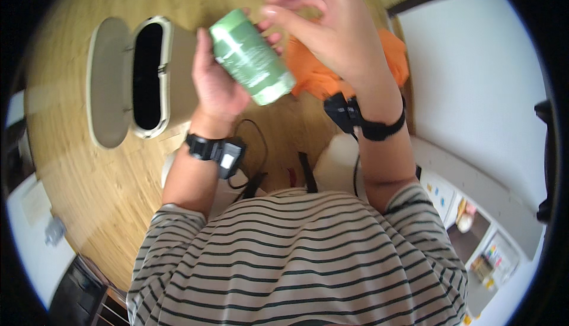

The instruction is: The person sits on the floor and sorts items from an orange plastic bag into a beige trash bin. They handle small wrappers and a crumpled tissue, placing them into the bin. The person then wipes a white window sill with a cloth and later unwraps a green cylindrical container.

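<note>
My left hand holds a green roll or package in clear wrap, tilted, with light green ends and white print. The thumb lies at its left side and fingertips show past its right edge. To the right and slightly above, my right hand hovers with fingers bent and apart, holding nothing; it is a little blurred. Behind it, an orange cloth or bag lies on the floor. Black straps with small devices are on both wrists.
A beige oval bin stands at the left on the wooden floor, its lid swung open. A thin black cable loops below my hands. At the lower right is a white shelf unit with small items.
</note>
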{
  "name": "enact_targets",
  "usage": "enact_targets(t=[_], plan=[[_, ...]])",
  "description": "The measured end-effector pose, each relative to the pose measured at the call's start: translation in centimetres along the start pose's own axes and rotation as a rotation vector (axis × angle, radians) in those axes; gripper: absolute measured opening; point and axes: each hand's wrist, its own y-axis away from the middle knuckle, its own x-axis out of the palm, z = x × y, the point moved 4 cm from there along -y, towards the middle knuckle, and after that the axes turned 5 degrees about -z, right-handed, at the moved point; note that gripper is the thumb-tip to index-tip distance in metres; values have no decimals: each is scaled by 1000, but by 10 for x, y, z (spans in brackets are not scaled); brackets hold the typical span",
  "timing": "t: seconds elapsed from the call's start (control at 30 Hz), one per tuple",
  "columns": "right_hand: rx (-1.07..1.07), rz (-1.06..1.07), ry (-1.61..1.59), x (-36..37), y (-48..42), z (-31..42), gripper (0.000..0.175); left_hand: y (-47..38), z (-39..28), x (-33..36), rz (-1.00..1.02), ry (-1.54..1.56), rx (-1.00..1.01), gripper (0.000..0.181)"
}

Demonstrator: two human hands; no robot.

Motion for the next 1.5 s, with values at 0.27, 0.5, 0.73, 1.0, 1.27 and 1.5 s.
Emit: enact_targets(t=[0.27, 0.5, 0.73, 1.0, 1.27, 1.5], plan=[[185, -39, -220, 51, 20, -7, 40, 0, -36, 37, -122, -64, 409, 91], [-308, -166, 225, 47, 26, 30, 35, 9, -44, 46, -56, -42, 357, 90], [-295, -256, 397, 57, 31, 37, 34, 15, -47, 45, -116, -179, 523, 81], [-34, -253, 139, 44, 30, 26, 20, 20, -45, 52, -1, -407, 559, 68], [150, -253, -94, 38, 25, 15, 20, 20, -38, 54, 15, -400, 518, 59], [105, -190, 16, 44, 26, 17, 38, 19, -39, 44, 11, -382, 498, 85]])
